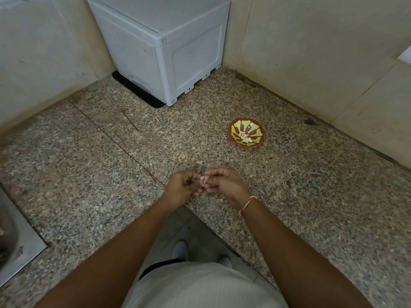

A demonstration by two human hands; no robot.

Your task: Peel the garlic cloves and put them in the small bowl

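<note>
My left hand [181, 188] and right hand [224, 185] meet over the granite counter [89, 165], fingers of both pinching one garlic clove [202, 180]. The small bowl [246, 135], holding peeled cloves [245, 138], sits well beyond my right hand.

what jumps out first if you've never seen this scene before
The small bowl, red and green, stands out on the speckled stone counter, right of centre, with pale peeled garlic cloves in it. Nearer the camera, the left hand and right hand meet over a single garlic clove, pinching it. A large grey box fills the far corner.
</note>
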